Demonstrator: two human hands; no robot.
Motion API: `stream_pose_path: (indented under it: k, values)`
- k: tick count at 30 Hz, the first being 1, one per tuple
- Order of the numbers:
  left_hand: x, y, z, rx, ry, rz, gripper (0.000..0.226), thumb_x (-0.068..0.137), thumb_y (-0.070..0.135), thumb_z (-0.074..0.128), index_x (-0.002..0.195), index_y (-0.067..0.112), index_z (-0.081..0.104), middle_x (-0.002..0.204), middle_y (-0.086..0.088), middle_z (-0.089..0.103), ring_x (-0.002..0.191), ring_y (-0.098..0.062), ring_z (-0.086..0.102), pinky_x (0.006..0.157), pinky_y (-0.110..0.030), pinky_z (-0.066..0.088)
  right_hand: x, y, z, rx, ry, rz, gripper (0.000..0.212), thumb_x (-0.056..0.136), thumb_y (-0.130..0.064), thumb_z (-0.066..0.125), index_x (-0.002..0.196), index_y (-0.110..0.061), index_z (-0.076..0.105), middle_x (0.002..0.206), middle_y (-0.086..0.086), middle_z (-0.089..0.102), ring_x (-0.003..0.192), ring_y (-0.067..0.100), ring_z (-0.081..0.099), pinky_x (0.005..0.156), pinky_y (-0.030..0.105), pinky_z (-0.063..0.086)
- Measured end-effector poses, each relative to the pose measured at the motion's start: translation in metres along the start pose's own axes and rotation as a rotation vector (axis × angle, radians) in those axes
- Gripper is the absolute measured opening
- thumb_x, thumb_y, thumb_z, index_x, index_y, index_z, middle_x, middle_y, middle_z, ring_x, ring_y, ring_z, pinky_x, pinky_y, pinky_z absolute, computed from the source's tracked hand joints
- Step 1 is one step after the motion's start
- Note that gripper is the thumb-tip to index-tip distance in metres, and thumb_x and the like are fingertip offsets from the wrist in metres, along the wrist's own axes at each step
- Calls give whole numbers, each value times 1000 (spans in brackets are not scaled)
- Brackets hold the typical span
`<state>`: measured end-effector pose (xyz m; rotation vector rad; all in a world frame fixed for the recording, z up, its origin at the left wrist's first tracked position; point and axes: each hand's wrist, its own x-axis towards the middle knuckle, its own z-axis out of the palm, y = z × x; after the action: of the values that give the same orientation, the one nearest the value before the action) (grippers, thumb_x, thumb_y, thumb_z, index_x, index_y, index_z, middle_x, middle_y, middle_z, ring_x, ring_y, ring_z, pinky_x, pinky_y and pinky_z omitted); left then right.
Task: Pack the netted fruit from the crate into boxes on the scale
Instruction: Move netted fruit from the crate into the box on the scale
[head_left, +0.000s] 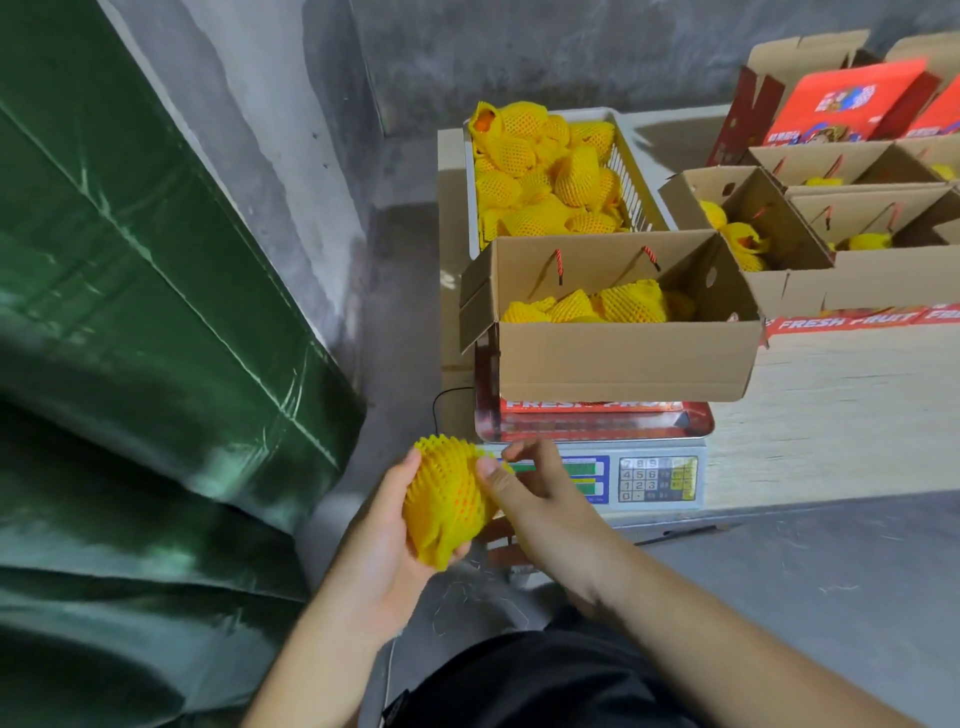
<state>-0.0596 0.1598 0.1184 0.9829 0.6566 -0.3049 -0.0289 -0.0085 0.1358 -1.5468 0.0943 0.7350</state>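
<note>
A fruit in yellow foam netting (445, 501) is cupped in my left hand (384, 540) in front of the scale. My right hand (535, 493) pinches the netting's right side with thumb and fingers. Behind them stands the electronic scale (654, 478) with a keypad, and on its tray sits an open cardboard box (623, 358) holding several netted fruits. Farther back a white plastic crate (631, 176) is heaped with more netted fruit (545, 171).
More open cardboard boxes (810, 244) with netted fruit stand at the right on a wooden surface (831, 415), with red printed lids (852, 104) behind. A green plastic-covered bulk (130, 312) fills the left. Grey concrete floor lies at lower right.
</note>
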Motion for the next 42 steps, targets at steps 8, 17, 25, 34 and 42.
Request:
stream_pose_path:
  k: [8, 17, 25, 34, 42]
  values:
    - [-2, -18, 46, -13, -43, 208, 51, 90, 46, 64, 138, 29, 62, 127, -9, 74, 118, -26, 72, 89, -40, 61, -3, 11, -4, 296, -43, -51, 53, 83, -47, 82, 129, -30, 64, 124, 1, 74, 119, 22, 70, 107, 51, 53]
    - [13, 1, 71, 304, -209, 275, 77, 79, 47, 85, 148, 35, 51, 136, 2, 70, 127, -18, 66, 111, -46, 50, -14, -12, -41, 470, 20, -121, 46, 93, -36, 65, 135, -20, 57, 126, 8, 71, 109, 22, 70, 86, 38, 59]
    - [20, 31, 70, 290, -135, 336, 54, 78, 50, 78, 129, 36, 67, 127, 0, 75, 111, -22, 75, 95, -39, 57, -18, -55, -80, 231, 421, -519, 59, 79, -49, 77, 128, -39, 46, 124, 0, 66, 111, 20, 70, 89, 42, 62]
    - [16, 39, 62, 326, -73, 399, 30, 83, 39, 80, 113, 40, 77, 114, 9, 79, 100, -9, 76, 84, -27, 56, 13, -117, -153, -658, 807, -755, 76, 93, -25, 74, 157, -12, 36, 155, 9, 47, 142, 22, 45, 117, 31, 37]
    - [10, 30, 56, 478, 33, 457, 18, 100, 26, 69, 113, 37, 74, 105, 18, 77, 95, -1, 74, 87, -29, 52, 5, -78, -112, -656, 514, -443, 59, 98, -35, 67, 151, -25, 43, 146, 3, 56, 118, 21, 58, 93, 35, 46]
